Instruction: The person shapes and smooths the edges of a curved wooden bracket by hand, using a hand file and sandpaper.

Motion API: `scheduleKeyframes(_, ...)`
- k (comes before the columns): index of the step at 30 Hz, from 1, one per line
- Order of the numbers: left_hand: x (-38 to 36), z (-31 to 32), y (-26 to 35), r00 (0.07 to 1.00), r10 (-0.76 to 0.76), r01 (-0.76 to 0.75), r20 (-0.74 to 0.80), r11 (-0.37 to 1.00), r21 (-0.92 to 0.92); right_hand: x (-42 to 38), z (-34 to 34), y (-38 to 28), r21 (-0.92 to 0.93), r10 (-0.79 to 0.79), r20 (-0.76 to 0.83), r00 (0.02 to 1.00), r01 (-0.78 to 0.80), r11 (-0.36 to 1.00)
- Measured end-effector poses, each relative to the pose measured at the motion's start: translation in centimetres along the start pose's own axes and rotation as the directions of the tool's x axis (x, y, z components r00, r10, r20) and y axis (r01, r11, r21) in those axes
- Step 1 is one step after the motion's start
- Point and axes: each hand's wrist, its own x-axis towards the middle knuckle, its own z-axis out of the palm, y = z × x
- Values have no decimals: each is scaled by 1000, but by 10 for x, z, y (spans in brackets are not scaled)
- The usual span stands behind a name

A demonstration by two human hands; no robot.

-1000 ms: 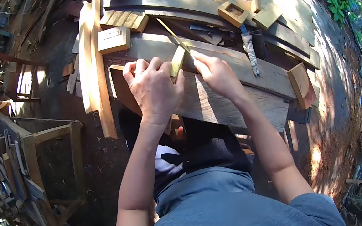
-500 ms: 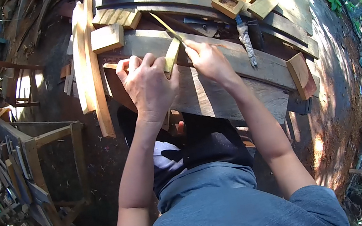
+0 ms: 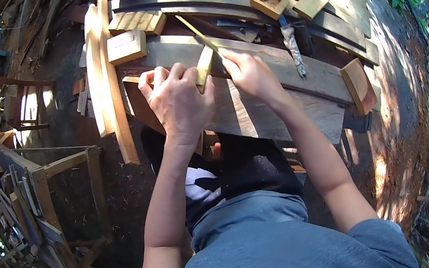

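My left hand (image 3: 178, 97) is closed around a small yellowish wood piece (image 3: 205, 65), whose pointed upper end sticks out past the fingers. My right hand (image 3: 251, 74) grips a long thin tool (image 3: 193, 30), which looks like a file or blade. It slants up and left from my fingers and passes against or very near the tip of the wood piece. Its handle is hidden in my right hand. Both hands are over the near planks of the wooden bench (image 3: 291, 112).
Long upright boards (image 3: 115, 94) lean at the bench's left side. A pale block (image 3: 127, 46), a grooved block (image 3: 138, 22), a hollowed block (image 3: 268, 4), a wrapped tool (image 3: 293, 51) and a curved-faced block (image 3: 358, 87) lie on the bench. A wooden frame (image 3: 39, 182) stands at left.
The view has shifted slightly. Both hands keep their grips, and the thin tool has moved a little up and left relative to the wood piece.
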Motion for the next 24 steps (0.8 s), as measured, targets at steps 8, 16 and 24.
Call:
scheduleKeyframes(8, 3, -2, -3, 1000, -6, 6, 19, 1000, 6, -8, 0, 6, 33, -63, -17, 998, 64, 997)
scheduleKeyframes(16, 3, -3, -3, 1000, -2, 2, 16, 1000, 7, -3, -3, -1, 10, -25, 18, 1000, 25, 1000)
scheduleKeyframes(24, 2, -4, -2, 1000, 1, -2, 21, 1000, 3, -19, -10, -15, -37, 59, 58, 997, -57, 998)
